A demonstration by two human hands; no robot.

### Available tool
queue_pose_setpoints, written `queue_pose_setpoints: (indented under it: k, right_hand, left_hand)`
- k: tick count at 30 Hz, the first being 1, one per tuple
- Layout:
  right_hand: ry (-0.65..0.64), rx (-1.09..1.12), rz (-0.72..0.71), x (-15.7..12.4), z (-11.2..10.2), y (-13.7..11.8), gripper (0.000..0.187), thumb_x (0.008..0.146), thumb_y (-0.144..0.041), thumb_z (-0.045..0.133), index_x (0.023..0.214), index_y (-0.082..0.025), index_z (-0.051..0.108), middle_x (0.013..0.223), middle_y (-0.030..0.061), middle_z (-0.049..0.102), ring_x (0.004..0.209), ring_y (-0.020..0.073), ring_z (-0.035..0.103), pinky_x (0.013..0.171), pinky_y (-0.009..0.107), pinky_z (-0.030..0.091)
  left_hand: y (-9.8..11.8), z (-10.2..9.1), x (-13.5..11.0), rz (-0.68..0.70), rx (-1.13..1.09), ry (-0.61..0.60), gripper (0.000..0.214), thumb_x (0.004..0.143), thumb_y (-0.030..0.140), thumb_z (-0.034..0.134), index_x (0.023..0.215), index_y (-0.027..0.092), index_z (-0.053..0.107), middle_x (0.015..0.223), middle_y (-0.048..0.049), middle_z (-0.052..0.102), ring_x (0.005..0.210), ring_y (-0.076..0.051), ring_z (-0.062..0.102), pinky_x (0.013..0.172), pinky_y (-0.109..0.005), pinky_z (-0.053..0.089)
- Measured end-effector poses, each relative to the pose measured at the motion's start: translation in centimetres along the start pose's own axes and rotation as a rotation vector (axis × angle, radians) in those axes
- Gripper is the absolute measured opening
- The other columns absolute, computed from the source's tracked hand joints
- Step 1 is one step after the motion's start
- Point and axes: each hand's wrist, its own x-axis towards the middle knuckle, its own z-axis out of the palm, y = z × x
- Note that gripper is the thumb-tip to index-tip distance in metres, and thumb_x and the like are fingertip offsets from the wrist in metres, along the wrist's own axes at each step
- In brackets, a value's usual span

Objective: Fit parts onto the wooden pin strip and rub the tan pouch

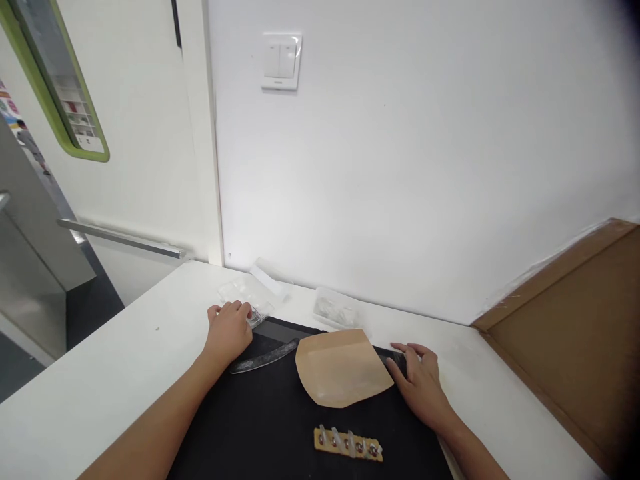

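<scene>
My left hand is at the far left corner of a black sheet, its fingers curled down beside a small clear plastic case. What its fingertips hold is hidden. At the sheet's far right edge rests my right hand, thumb and fingers apart. A tan, rounded paper-like piece lies on the sheet near the right fingertips. Left of it is a dark curved strip. Closer to me lies a small yellowish strip bearing several shiny round pieces and whitish translucent tabs.
Clear plastic packaging and a translucent box stand along the wall on the white table. A brown panel borders the right side. At left is a door with a metal bar; a person is visible far off.
</scene>
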Motion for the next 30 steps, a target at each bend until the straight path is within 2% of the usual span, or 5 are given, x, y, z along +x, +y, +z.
queue_pose_setpoints:
  k: [7, 12, 20, 25, 30]
  right_hand:
    - [-0.045, -0.013, 0.007, -0.07, -0.08, -0.08, 0.051, 0.094, -0.056, 0.051, 0.128, -0.021, 0.064, 0.126, 0.0158, 0.05, 0.131, 0.0368, 0.046, 0.111, 0.057, 0.043]
    - [-0.069, -0.014, 0.01, 0.03, -0.17, -0.19, 0.051, 0.094, -0.056, 0.05, 0.126, -0.021, 0.066, 0.125, 0.0173, 0.052, 0.13, 0.0374, 0.047, 0.11, 0.057, 0.044]
    - [-0.069, -0.013, 0.01, 0.07, -0.52, -0.5, 0.047, 0.093, -0.055, 0.052, 0.125, -0.023, 0.066, 0.122, 0.0156, 0.055, 0.126, 0.0356, 0.051, 0.109, 0.056, 0.046]
    - [-0.076, -0.031, -0.003, 0.08, -0.35, -0.28, 0.048, 0.094, -0.055, 0.052, 0.126, -0.023, 0.065, 0.122, 0.0153, 0.055, 0.126, 0.0348, 0.051, 0.109, 0.055, 0.046]
    - [-0.077, -0.047, 0.004, -0.03, -0.3, -0.21, 0.05, 0.095, -0.056, 0.05, 0.13, -0.023, 0.064, 0.123, 0.0151, 0.053, 0.125, 0.0348, 0.052, 0.108, 0.054, 0.047]
  left_hand:
    - [-0.22, 0.66, -0.19, 0.029, 0.023, -0.074, 0.041, 0.084, 0.012, 0.051, 0.111, 0.028, 0.076, 0.107, -0.0094, 0.064, 0.097, -0.026, 0.063, 0.1, -0.049, 0.029]
    - [-0.07, 0.76, -0.21, 0.006, 0.05, -0.102, 0.043, 0.084, 0.012, 0.049, 0.112, 0.029, 0.078, 0.105, -0.0115, 0.062, 0.098, -0.028, 0.063, 0.097, -0.051, 0.031]
    - [0.05, 0.41, -0.17, -0.009, 0.057, -0.117, 0.036, 0.089, 0.015, 0.049, 0.108, 0.025, 0.077, 0.107, -0.0114, 0.063, 0.099, -0.028, 0.063, 0.099, -0.05, 0.033]
    - [-0.04, 0.37, -0.06, -0.031, 0.043, -0.129, 0.031, 0.093, 0.02, 0.047, 0.106, 0.023, 0.075, 0.106, -0.0112, 0.063, 0.094, -0.027, 0.065, 0.083, -0.04, 0.043]
    - [-0.02, 0.63, -0.11, -0.057, 0.035, -0.13, 0.028, 0.095, 0.023, 0.046, 0.106, 0.023, 0.072, 0.107, -0.0098, 0.061, 0.083, -0.025, 0.065, 0.071, -0.036, 0.044]
